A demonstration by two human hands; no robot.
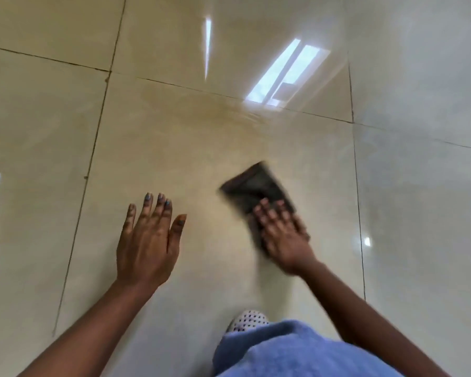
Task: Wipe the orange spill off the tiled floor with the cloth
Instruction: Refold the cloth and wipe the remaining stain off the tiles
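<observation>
Kneeling over a glossy tiled floor (65,126), the person works with both bare hands low in the head view. Floor material: large square cream tiles, polished to a mirror sheen, divided by thin dark grout lines; bright window reflections sit on the far tiles. The cloth (252,186) is dark, brownish-black, folded into a flat, roughly rectangular pad, its outline smeared by motion blur so the weave cannot be read. It lies flat on the centre tile, to the right of middle. The right hand (282,235) rests palm-down on the near end of the cloth, fingers extended and lying close together, pressing it against the tile rather than pinching it; the far half of the cloth shows beyond the fingertips. The left hand (147,243) is planted flat on the bare tile well to the left of the cloth, fingers spread wide, thumb angled out, holding nothing; the nails carry chipped blue polish. The orange spill (215,115) shows only as a faint tan, streaky film across the far part of the same centre tile, near the grout line and apart from the cloth; its edges are indistinct. At the bottom edge, a soft blue garment (283,349) covers the knee, and a white perforated shoe (246,319) protrudes just beyond it.
</observation>
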